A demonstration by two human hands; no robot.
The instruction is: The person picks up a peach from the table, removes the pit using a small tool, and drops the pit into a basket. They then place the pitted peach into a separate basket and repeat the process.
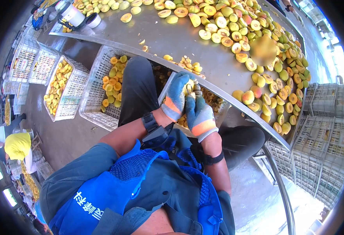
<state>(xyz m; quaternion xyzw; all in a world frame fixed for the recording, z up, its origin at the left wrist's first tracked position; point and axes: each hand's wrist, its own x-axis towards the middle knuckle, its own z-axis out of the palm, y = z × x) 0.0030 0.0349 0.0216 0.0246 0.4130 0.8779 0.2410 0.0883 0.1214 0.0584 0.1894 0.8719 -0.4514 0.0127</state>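
My left hand (175,97) and my right hand (200,116), in blue, grey and orange work gloves, meet close together at the table's near edge. Between their curled fingers is a small yellow peach piece (188,87), mostly hidden by the gloves. Whether a small tool is also in the fingers cannot be made out. On the metal table (172,43) lie many halved yellow peaches (236,37), piled toward the far right. Small peach scraps (187,64) sit just beyond my hands. Below them, a crate (215,98) holds more scraps, partly covered by my hands.
To the left of my knee stands a white plastic crate (95,100) with peach halves inside. Another filled crate (72,98) is farther left. A flask (70,15) and its cup (93,20) stand at the table's corner. Stacked crates (316,145) rise at right. A person in yellow (18,145) bends at far left.
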